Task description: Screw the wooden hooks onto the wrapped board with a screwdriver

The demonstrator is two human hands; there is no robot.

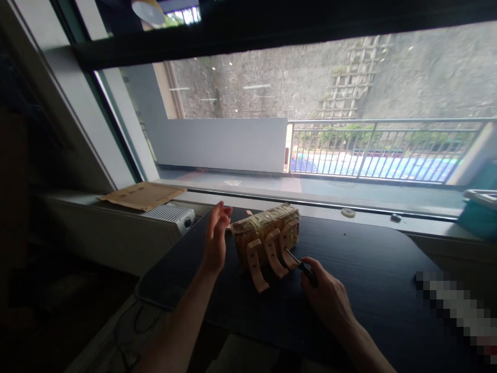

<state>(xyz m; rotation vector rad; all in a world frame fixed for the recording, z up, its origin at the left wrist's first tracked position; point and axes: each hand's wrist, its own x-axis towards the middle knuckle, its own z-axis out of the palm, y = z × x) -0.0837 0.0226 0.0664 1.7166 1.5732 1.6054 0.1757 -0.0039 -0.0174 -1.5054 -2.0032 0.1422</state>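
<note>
Mid-table [388, 269]: wooden hook rack [267, 243]. Just left of it, left hand [215, 243]; right and nearer, right hand [330, 298] around screwdriver [302, 266]. Behind-left on the sill [310, 210]: small appliance [171, 215], cardboard [142, 195].

- The block [261, 226] before me: pale wood under glossy, crinkled clear wrap.
- Its hooks [272, 255]: smooth bare wood.
- My screwdriver [302, 267]: thin metal shaft, matt black handle.
- My table [368, 259]: dark, matt, finely grained.
- The cardboard [142, 195]: dull brown.

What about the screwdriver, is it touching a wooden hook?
Touching. The head view shows the tip of the screwdriver, held in the right hand, meeting the rightmost wooden hook with no gap.
</note>
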